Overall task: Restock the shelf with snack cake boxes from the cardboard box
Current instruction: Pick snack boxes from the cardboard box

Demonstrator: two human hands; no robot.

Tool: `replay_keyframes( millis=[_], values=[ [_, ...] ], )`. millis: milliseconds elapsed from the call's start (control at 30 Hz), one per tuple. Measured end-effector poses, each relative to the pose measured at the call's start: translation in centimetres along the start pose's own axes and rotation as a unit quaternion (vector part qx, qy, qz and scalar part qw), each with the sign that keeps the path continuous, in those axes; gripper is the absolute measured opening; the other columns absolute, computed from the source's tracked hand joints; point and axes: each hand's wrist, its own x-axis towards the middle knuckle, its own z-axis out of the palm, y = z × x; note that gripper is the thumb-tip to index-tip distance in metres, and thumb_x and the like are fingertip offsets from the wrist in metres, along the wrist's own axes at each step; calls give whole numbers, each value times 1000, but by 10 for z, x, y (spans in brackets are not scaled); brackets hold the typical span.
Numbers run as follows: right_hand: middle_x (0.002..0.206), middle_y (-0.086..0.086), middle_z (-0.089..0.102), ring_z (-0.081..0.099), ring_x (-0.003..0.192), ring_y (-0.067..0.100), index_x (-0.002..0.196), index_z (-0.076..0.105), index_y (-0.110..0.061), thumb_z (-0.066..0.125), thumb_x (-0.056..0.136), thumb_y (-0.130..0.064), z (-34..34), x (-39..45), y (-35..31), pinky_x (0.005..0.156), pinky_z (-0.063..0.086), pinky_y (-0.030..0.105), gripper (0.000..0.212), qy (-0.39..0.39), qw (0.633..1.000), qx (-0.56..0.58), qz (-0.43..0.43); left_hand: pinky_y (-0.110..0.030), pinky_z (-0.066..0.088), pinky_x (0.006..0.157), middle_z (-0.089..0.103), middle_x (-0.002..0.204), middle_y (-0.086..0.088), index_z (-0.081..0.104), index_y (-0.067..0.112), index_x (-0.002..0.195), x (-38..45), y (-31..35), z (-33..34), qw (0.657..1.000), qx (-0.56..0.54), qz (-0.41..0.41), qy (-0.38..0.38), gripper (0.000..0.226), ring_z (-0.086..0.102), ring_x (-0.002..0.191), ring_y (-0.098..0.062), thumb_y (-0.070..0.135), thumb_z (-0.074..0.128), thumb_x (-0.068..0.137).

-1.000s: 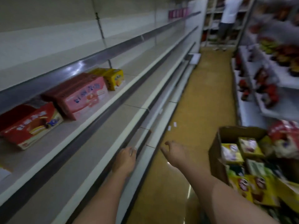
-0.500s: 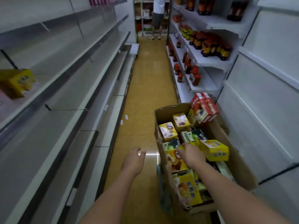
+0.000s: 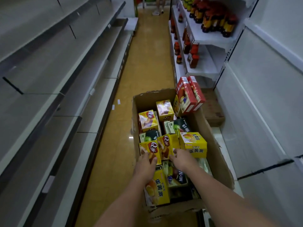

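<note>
Both grips are closing: the left hand [image 3: 145, 166] and right hand [image 3: 182, 158] are touching two yellow snack cake boxes [image 3: 150, 151] in the cardboard box [image 3: 211, 145]. These are probably handling light, stiff but crushable; holding opposite side faces looks best.

Cardboard box [image 3: 218, 141] packed tight with snack boxes [image 3: 164, 109]; aisle floor [image 3: 147, 63] leftward open.

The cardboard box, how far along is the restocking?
Early. The cardboard box is crowded with snack boxes, and the shelves on the left show nothing stocked in this view. The left hand and right hand are on two yellow boxes, not yet lifted. Nearly everything remains.
</note>
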Motion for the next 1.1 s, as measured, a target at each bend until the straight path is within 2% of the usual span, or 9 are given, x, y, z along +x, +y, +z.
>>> replay_keyframes(
  millis=[133,367,467,600,800,900,933,1000,1100],
  values=[
    [125,10,60,57,111,27,126,54,-8,42,99,-41,21,12,-7,80,45,30,44,-65,998,12,-9,-39,26,114,21,157,-9,17,13,153,13,-2,13,998,-42,-52,-11,64,25,143,-27,45,34,101],
    [130,8,58,53,119,28,133,51,-14,41,100,-27,51,40,-24,99,43,37,37,-70,982,175,1,-39,13,118,-5,162,-4,-3,16,154,37,6,23,985,-155,-73,22,67,4,149,-24,38,34,102],
    [128,3,60,54,118,28,136,47,-24,45,93,-43,70,51,-27,103,41,47,46,-70,973,219,16,-39,14,118,-6,162,-4,-4,16,154,45,10,24,976,-196,-84,35,68,8,148,-28,33,37,102],
    [119,3,65,57,113,30,126,55,-28,45,65,-69,96,75,-15,100,43,51,75,-53,960,269,58,-45,21,114,-3,161,-1,-4,21,154,52,16,20,973,-183,-131,44,71,19,143,-37,40,39,100],
    [116,8,60,58,106,30,121,54,-17,57,84,-45,80,63,-30,94,47,48,46,-29,964,256,68,-47,19,115,3,162,-2,-1,17,154,59,25,17,949,-232,-203,66,86,15,144,-39,52,48,93],
    [92,-5,56,55,95,19,101,49,-23,66,86,-30,73,54,-30,84,45,34,24,-8,950,306,66,-46,23,114,10,159,-6,8,13,153,63,25,13,938,-248,-235,64,90,18,142,-37,60,50,89],
    [87,-8,54,53,91,16,101,47,-26,68,85,-24,72,52,-26,82,43,31,26,-9,941,333,59,-45,26,112,15,157,-8,16,13,152,64,26,11,936,-254,-237,56,86,22,141,-36,60,51,88],
    [92,-3,56,53,86,13,110,44,-21,69,84,-16,67,51,-20,74,44,23,36,-12,919,388,71,-42,31,108,25,147,-9,33,15,144,64,27,10,936,-268,-225,46,73,29,134,-34,55,56,88],
    [89,5,54,50,70,9,104,41,-7,64,89,-13,54,49,-18,47,41,11,28,-15,891,441,106,-43,38,105,36,137,-8,41,23,134,58,27,13,945,-253,-193,71,58,36,127,-31,49,61,86]
  ],
)
